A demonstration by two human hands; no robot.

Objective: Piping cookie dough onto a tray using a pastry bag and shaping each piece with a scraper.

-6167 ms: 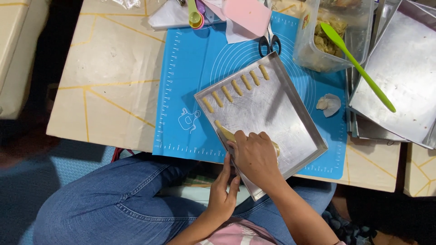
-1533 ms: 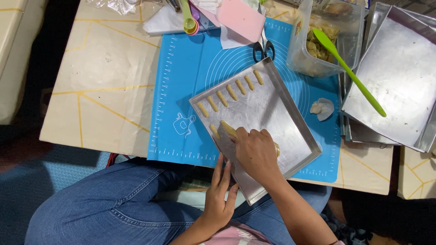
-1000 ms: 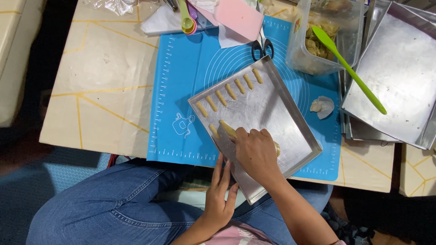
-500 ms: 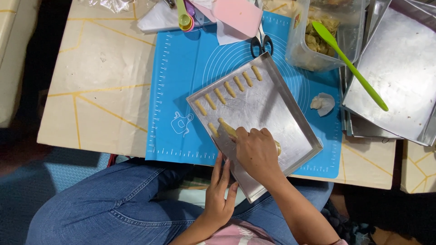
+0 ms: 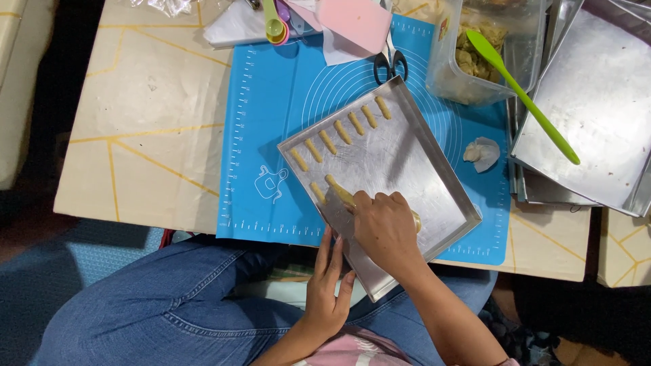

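Note:
A metal baking tray (image 5: pixel 407 159) lies at an angle on a blue silicone mat (image 5: pixel 271 122), its near corner hanging over the table edge. A row of several short dough sticks (image 5: pixel 342 132) lines its far edge, and one more stick (image 5: pixel 317 192) lies below them. My right hand (image 5: pixel 385 230) rests on the tray with curled fingers over a longer dough strip (image 5: pixel 339 191) that pokes out on both sides of it. My left hand (image 5: pixel 327 291) sits above my lap, fingers straight and touching the tray's near edge.
A clear container of dough (image 5: pixel 475 57) with a green spatula (image 5: pixel 522 91) stands at the back right beside stacked empty trays (image 5: pixel 597 102). Scissors (image 5: pixel 390 64), a pink scraper (image 5: pixel 356 24), measuring spoons (image 5: pixel 274 24) and a small dough lump (image 5: pixel 481 152) lie around the mat.
Both hands stay where they were on the tray and the dough strip. Only the view has shifted slightly.

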